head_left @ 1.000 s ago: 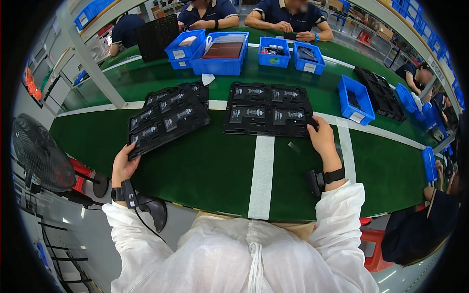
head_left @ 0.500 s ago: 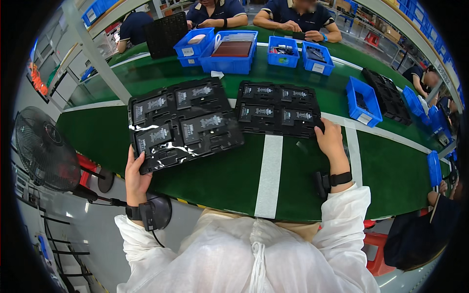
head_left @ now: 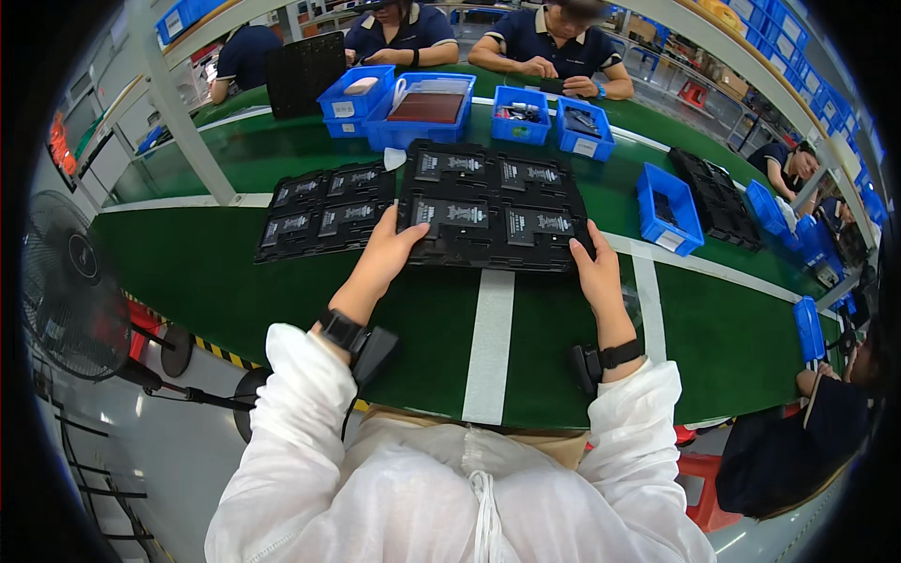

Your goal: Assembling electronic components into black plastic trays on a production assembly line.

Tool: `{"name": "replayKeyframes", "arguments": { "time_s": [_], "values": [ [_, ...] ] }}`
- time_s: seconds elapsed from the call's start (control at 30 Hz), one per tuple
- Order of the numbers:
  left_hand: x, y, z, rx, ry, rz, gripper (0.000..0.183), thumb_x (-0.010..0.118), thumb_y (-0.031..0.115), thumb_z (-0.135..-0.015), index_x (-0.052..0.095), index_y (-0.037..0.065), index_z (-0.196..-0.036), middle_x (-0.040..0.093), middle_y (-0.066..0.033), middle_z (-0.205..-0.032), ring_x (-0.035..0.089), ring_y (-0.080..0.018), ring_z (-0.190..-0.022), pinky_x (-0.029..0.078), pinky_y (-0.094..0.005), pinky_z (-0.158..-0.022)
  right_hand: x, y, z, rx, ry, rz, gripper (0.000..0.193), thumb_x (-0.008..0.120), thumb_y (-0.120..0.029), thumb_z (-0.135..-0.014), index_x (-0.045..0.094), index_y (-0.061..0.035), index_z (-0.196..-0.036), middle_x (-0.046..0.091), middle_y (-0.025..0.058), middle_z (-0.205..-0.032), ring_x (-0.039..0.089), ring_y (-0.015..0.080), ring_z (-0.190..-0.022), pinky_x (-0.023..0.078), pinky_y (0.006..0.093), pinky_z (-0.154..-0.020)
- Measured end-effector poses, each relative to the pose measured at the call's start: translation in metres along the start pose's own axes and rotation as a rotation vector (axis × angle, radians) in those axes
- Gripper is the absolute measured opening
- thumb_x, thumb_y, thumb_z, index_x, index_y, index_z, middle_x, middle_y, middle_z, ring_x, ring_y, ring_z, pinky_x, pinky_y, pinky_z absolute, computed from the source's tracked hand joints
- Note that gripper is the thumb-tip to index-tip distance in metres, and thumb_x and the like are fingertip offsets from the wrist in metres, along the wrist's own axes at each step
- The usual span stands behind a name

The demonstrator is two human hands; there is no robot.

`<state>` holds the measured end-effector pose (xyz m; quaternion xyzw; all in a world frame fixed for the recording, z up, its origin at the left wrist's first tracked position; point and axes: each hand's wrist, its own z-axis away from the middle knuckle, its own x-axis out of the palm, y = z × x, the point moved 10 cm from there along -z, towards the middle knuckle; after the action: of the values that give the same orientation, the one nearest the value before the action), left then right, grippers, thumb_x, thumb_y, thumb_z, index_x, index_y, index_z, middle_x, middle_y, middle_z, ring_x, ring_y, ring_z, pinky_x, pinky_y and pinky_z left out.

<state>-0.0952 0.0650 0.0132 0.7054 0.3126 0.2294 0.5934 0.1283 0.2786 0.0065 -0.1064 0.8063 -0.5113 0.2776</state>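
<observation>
A black plastic tray is held between my two hands, with flat black packs printed in white, which look like batteries, in its recesses. My left hand grips its left edge, thumb on top. The right edge is in my right hand, its thumb on the near corner and its other fingers along the side. A second black tray with similar packs lies on the green table to the left, just beyond my left hand. The fingers under the held tray are hidden.
On the green tabletop, blue bins stand behind the trays, and another blue bin is at the right. Beyond it lies a black tray stack. Co-workers sit across. A fan stands at left.
My left hand has let go of the left tray, which now lies flat on the table, and has moved right to grip the other tray. That tray appears raised and nearer.
</observation>
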Motion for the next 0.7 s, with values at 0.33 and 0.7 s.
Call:
{"name": "replayKeyframes", "arguments": {
  "time_s": [0.33, 0.7],
  "values": [
    [0.023, -0.003, -0.028, 0.233, 0.112, -1.018, 0.045, 0.043, 0.037, -0.083, 0.056, -0.003, -0.097, 0.052, -0.0206, -0.087, 0.052, -0.0352, -0.080, 0.041, -0.0413, -0.074, -0.008, 0.024, -0.008, 0.087, -0.032, 0.658, 0.053, 0.047, -0.032, -0.081, 0.038, 0.0009, -0.121, 0.037, 0.0235, -0.123, 0.021, 0.0324, -0.124, 0.012, 0.0508, -0.099],
    [0.037, 0.003, 0.005, 0.344, -0.291, -1.095, 0.063, 0.066, 0.039, -0.066, 0.048, 0.007, -0.117, 0.039, -0.0181, -0.123, 0.035, -0.0303, -0.114, 0.025, -0.0365, -0.095, 0.000, 0.018, 0.003, 0.089, -0.146, 0.821, 0.050, 0.042, -0.032, -0.085, 0.035, 0.0012, -0.122, 0.038, 0.0188, -0.124, 0.024, 0.0309, -0.124, 0.008, 0.0558, -0.098]
  ]
}}
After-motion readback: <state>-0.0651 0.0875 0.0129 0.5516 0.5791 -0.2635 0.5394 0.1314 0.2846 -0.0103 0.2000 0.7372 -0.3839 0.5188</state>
